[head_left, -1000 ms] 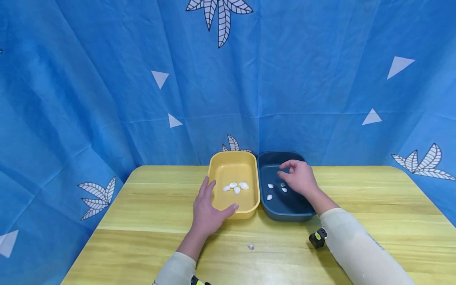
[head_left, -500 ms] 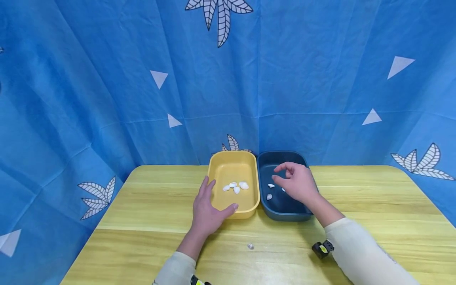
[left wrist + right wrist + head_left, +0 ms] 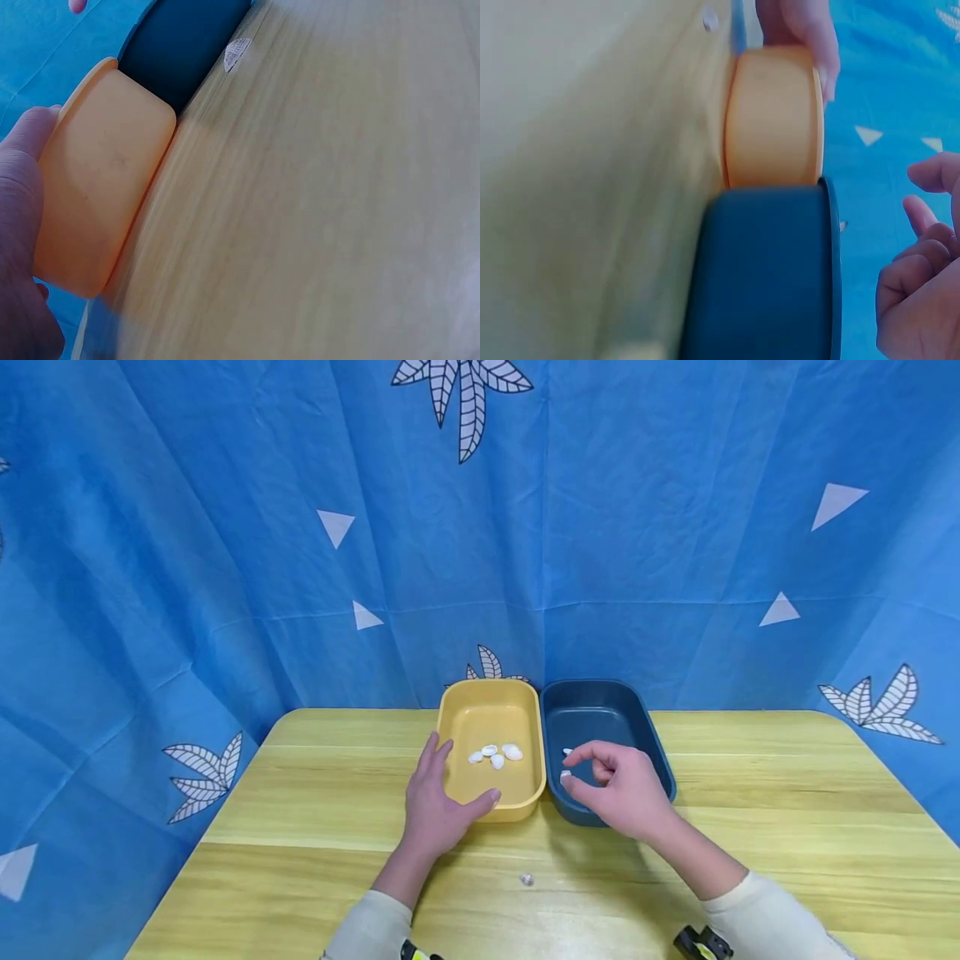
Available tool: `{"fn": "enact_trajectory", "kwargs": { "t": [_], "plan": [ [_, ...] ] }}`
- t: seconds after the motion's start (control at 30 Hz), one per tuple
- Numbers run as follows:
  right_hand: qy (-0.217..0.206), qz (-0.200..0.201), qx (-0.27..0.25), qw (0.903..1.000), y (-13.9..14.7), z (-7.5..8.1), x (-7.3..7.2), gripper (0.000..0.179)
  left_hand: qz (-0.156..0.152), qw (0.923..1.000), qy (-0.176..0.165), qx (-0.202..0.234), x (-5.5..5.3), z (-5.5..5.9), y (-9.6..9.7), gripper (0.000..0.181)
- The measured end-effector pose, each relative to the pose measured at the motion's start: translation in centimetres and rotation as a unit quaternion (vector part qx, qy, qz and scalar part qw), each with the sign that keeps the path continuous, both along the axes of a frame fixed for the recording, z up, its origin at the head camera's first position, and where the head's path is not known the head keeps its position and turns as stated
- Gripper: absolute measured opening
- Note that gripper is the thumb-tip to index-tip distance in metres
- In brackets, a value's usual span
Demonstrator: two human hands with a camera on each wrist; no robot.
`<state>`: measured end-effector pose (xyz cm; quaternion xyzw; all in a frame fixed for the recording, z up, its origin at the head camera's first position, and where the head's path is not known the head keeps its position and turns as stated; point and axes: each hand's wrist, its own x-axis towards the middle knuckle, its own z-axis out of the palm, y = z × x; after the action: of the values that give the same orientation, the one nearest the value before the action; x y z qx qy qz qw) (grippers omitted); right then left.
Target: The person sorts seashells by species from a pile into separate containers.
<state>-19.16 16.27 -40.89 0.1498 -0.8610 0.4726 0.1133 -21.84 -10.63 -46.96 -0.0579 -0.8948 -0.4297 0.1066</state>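
Note:
In the head view my left hand (image 3: 437, 810) holds the near left corner of a yellow plastic bin (image 3: 542, 743), thumb at the front rim and fingers along the left side. Several white seashells (image 3: 497, 762) lie inside it. A dark blue bin (image 3: 660, 739) stands directly to its right. Over that bin's near part hovers my right hand (image 3: 622, 785), with thumb and forefinger apart and nothing seen between them. Beside its fingertips a small white shell (image 3: 566, 773) shows in the blue bin. The hand hides the rest of that floor.
One small shell (image 3: 527, 879) lies on the wooden table (image 3: 300, 827) in front of the bins. Behind the table's far edge hangs a blue patterned curtain (image 3: 450, 568).
My right hand has moved toward me and slightly left, from the middle of the blue bin to its near part. My left hand and the yellow bin stay put.

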Motion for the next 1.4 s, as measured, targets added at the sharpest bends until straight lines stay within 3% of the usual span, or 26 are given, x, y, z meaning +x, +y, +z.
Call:
{"fn": "enact_trajectory", "kwargs": {
  "t": [0.23,0.53,1.03,1.4],
  "plan": [
    [0.006,0.047,-0.011,0.9988,-0.9,-1.2,2.0,0.016,-0.001,1.0,-0.002,0.003,0.0,0.1,-0.1,0.101],
    [-0.031,0.109,-0.005,0.9936,-1.9,-3.3,3.4,0.016,0.001,1.0,0.003,0.002,0.0,0.1,-0.1,0.101],
    [-0.098,0.159,0.028,0.982,-2.3,-5.7,3.7,0.017,0.002,1.0,0.007,-0.003,0.0,0.0,0.0,0.1],
    [-0.09,0.159,0.078,0.9801,-2.5,-6.5,3.3,0.018,0.002,0.9999,0.009,-0.009,-0.2,-0.4,-0.1,0.1]
  ]
}}
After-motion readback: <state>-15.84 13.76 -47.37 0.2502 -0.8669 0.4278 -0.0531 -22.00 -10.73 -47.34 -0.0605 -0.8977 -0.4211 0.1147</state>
